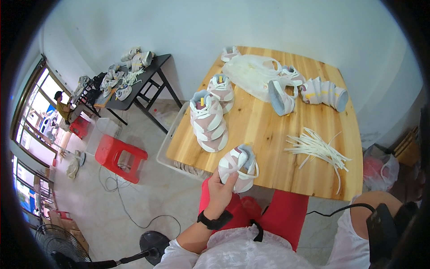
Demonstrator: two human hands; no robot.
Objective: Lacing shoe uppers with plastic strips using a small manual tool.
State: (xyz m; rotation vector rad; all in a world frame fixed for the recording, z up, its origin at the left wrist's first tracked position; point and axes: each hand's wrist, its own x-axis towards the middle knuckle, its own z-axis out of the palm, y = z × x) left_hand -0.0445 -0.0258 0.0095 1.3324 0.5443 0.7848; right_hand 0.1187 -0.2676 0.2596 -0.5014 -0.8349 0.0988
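The left grip (220, 193) is closed around a pale pink and white low-top sneaker (228, 166), thumb on the near side of the shoe, at the front edge of a light wooden counter (264, 143); whether the sole touches the wood cannot be told. The sneaker points its pale blue-grey lined opening up and away from the grip, and a white strap loops out on its right. A black wristband (216, 220) circles the wrist just below the grip. The right grip is out of view, so its state cannot be told. Beyond the grip and slightly left, matching sneakers stand overlapped in a row (208, 121), with yellow tabs showing at two of their openings. Farther off, past the held shoe, lies a crumpled translucent plastic bag (251, 77), with a tipped sneaker (281, 99) at its right and a row of nested sneakers (324, 95) beyond that. To the right of the grip, well apart, white shoelaces (316, 149) lie in a loose fanned bundle. Left of the grip, a red plastic stool (120, 154) stands on the floor; farther left and beyond, a black folding counter (156, 66) carries more sneakers (139, 61) and laces.
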